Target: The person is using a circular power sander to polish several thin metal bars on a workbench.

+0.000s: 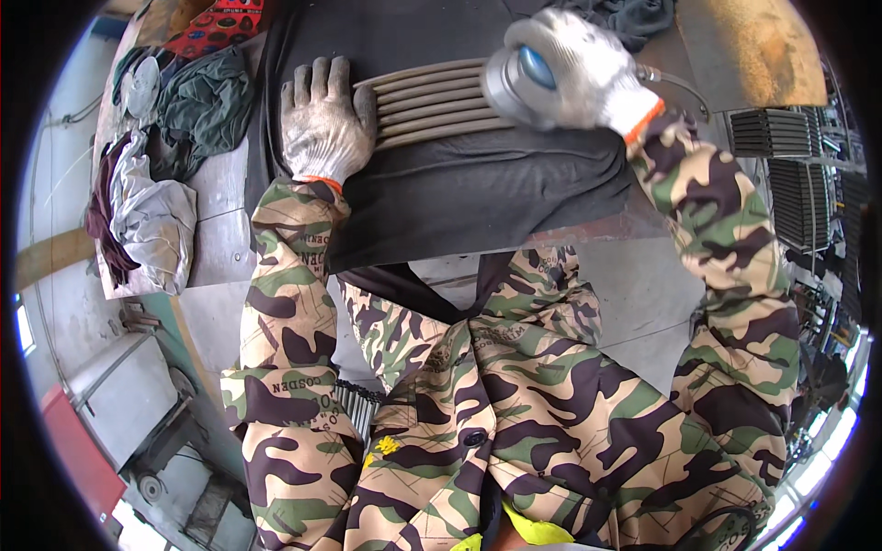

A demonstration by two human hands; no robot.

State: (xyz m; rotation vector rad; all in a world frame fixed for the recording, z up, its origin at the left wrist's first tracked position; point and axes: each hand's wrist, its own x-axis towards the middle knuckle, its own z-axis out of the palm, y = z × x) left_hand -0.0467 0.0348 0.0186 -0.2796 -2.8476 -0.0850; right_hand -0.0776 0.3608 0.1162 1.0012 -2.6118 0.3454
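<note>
The worktop (220,248) runs under both hands, a grey metal slab with a dark cloth pad (478,188) draped over its near edge and hanging toward the person's camouflage jacket. On top of that pad, between the two hands, lies a ribbed metal piece (432,103), pale tan, its long bars running from the left hand across to the right one. To the left of the left hand sits a heap of rags (156,193), grey, green and dark red, piled loosely. Well beyond the right hand, stacks of dark finned parts (799,184) stand off the worktop. The left hand (323,119), in a worn white glove, lies flat with fingers spread, pressing on the near end of the ribbed piece and the pad beside it. The right hand (583,69), also gloved, is wrapped tight around a small round air grinder (519,78) with a blue cap, its face resting on the far end of the bars, a hose (680,87) trailing away behind the wrist. As I judge it, the tool could skate along a bar toward the spread fingers if it catches an edge, and the soft pad could let the piece shift under pressure
</note>
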